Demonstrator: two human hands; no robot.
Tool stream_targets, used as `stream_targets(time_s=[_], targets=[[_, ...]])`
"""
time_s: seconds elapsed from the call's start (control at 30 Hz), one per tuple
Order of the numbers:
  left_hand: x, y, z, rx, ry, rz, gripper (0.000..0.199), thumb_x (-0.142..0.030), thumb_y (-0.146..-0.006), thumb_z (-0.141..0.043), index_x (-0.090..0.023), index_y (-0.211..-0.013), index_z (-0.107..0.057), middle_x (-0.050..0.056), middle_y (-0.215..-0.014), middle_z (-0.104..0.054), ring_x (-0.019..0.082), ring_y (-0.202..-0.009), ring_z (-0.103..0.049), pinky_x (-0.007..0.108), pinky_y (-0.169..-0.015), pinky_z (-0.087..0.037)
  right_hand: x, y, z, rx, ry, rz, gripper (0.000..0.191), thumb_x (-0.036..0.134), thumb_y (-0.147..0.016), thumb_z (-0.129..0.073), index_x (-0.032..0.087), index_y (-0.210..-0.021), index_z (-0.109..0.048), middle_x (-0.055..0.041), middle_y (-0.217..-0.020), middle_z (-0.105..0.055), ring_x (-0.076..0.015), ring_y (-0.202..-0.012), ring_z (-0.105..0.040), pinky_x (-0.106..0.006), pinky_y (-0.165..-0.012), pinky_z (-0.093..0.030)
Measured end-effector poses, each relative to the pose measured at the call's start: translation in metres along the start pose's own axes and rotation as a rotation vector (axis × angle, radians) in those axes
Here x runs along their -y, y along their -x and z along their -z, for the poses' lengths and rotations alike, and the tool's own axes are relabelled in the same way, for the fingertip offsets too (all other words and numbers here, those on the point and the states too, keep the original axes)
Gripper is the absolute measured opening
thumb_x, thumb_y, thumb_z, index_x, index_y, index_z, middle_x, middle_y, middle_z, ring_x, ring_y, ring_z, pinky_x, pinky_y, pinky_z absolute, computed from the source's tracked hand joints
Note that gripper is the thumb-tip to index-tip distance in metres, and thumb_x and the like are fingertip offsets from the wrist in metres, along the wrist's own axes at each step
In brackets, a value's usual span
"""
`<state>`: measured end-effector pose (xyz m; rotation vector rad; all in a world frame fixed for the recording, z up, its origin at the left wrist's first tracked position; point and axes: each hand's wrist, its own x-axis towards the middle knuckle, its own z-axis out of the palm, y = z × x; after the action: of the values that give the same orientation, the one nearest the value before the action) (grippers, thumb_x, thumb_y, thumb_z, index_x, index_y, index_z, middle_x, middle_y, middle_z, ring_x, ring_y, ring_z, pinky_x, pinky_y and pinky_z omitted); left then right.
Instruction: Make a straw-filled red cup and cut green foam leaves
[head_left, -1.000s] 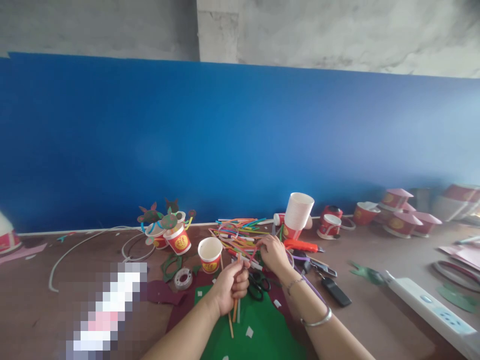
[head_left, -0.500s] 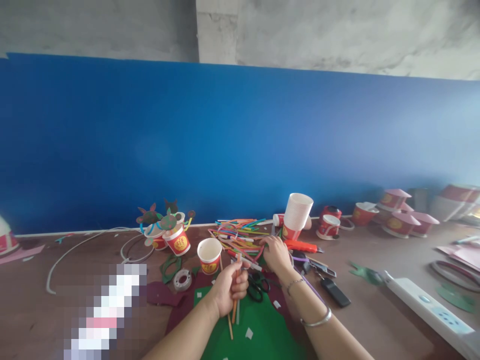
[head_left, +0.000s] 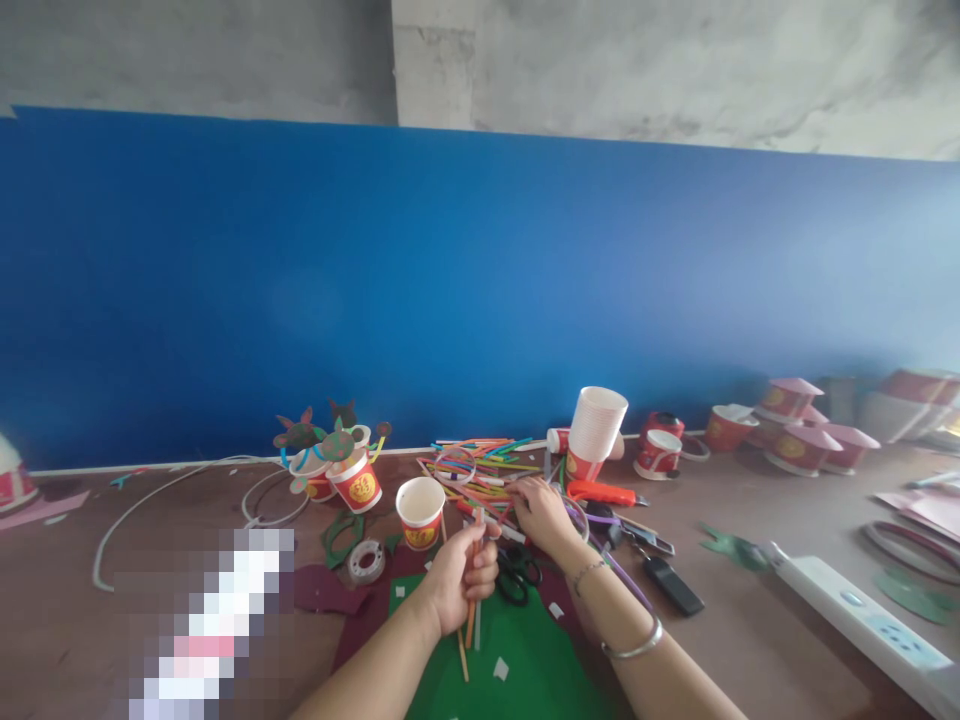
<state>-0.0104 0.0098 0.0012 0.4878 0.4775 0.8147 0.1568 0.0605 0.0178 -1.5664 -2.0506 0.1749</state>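
My left hand [head_left: 461,580] is closed round several thin sticks [head_left: 470,628], orange and whitish, held upright above green sheet material [head_left: 517,655]. Reaching into a pile of coloured sticks [head_left: 480,480], my right hand [head_left: 544,515] has its fingers bent down and together. What those fingertips grip, if anything, is hidden. Black-handled scissors [head_left: 517,575] lie between the two hands. An open paper cup [head_left: 420,512], red and white with a yellow emblem, stands just behind my left hand. A roll of clear tape [head_left: 366,562] rests left of it.
A tall stack of paper cups [head_left: 596,430] stands behind my right hand, near an orange utility knife [head_left: 604,492]. Decorated cups [head_left: 356,482] stand at back left. A black key fob [head_left: 673,585] and a white power strip [head_left: 862,620] lie right. A blue panel [head_left: 480,290] closes the back.
My right hand has shifted slightly left and nearer in the stick pile. My left hand keeps its hold on the sticks and has hardly moved.
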Motion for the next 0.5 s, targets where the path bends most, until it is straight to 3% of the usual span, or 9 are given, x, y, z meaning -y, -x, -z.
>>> stream_targets(time_s=[0.27,0.5], targets=[[0.001,0.000,-0.003,-0.012,0.002,0.002,0.014,-0.029,-0.082,-0.045,-0.015,-0.083,-0.048,-0.010,-0.044,-0.027,0.003,-0.033,-0.011,0.017,-0.035,-0.003,-0.007,-0.010,-0.006,-0.079,0.085,-0.122,0.037,0.009,-0.079,-0.035,0.015,-0.101,-0.065,-0.0081,-0.101,-0.067,-0.0190,-0.096,-0.060,-0.028,-0.085,-0.042],[0.001,-0.003,-0.002,-0.023,-0.006,0.029,0.014,-0.030,-0.082,-0.046,-0.016,-0.082,-0.048,-0.010,-0.044,-0.026,0.003,-0.033,-0.010,0.017,-0.036,-0.002,-0.006,-0.071,-0.007,0.017,0.255,-0.071,0.042,0.006,-0.082,-0.036,0.013,-0.116,-0.057,-0.0103,-0.117,-0.060,-0.0193,-0.105,-0.053,-0.027,-0.089,-0.037]])
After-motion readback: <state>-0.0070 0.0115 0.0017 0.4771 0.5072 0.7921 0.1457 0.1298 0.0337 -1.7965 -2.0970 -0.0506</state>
